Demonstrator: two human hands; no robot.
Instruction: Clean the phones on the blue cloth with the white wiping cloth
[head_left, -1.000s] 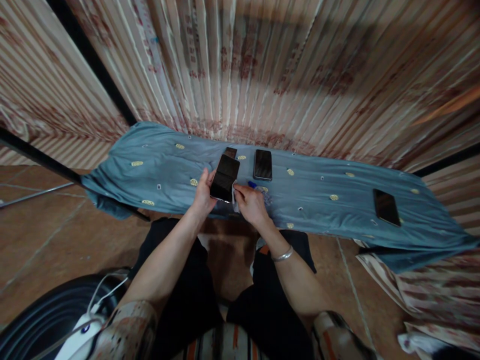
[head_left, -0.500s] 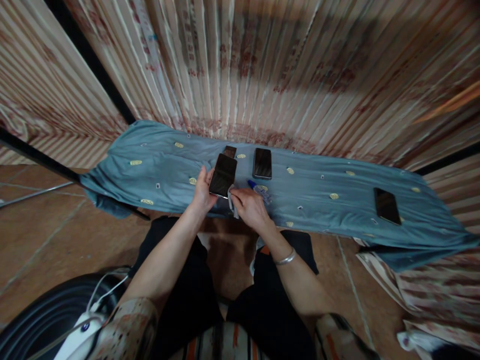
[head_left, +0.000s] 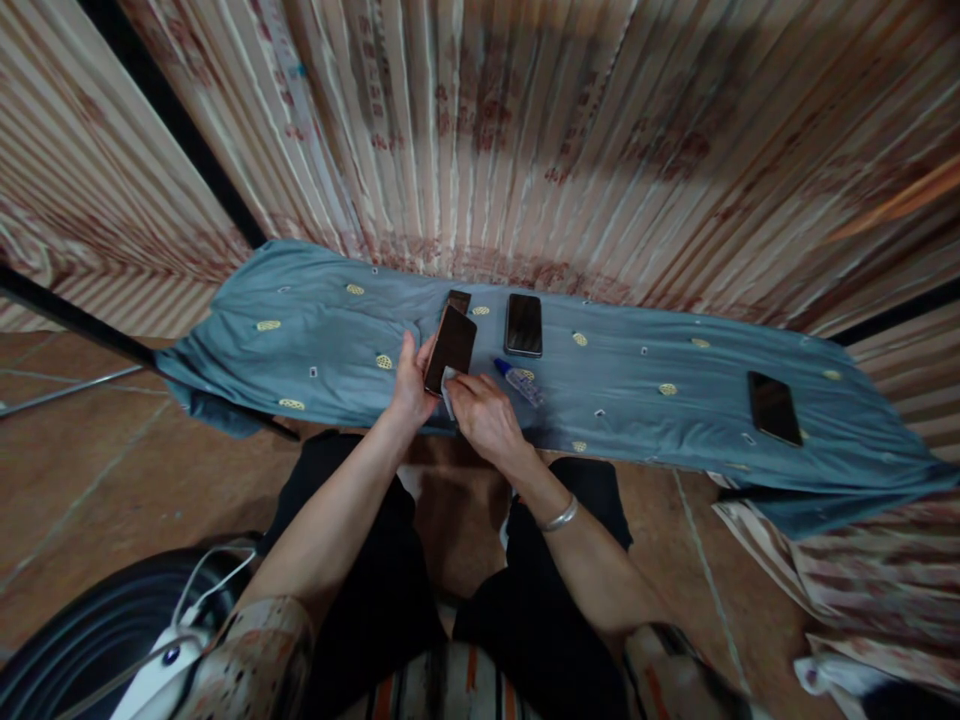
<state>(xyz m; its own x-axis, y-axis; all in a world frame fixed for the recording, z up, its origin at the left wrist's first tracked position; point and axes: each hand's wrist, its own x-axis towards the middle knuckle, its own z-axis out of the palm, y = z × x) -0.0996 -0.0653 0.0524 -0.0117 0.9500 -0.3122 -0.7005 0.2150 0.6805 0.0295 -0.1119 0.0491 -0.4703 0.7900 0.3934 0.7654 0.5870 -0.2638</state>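
Observation:
My left hand (head_left: 412, 382) grips a dark phone (head_left: 453, 345) by its left side, tilted above the blue cloth. Pinched in my right hand (head_left: 486, 412) is a small whitish cloth (head_left: 448, 392), which touches the lower part of the phone's screen. Right of that hand lies a clear bottle with a blue cap (head_left: 519, 381). A second phone (head_left: 523, 324) rests on the cloth behind the bottle. Partly hidden behind the held phone is a small dark object (head_left: 459, 300).
Blue patterned fabric (head_left: 630, 400) covers the long narrow surface. Another dark phone (head_left: 774, 408) lies toward its right end. Striped curtains (head_left: 495, 130) hang behind, with black poles (head_left: 180, 130) at the left. A black round tub (head_left: 67, 620) stands at lower left.
My right hand has moved slightly left with the whitish cloth, onto the phone's lower edge. The held phone has tilted a little, and the bottle shows more fully.

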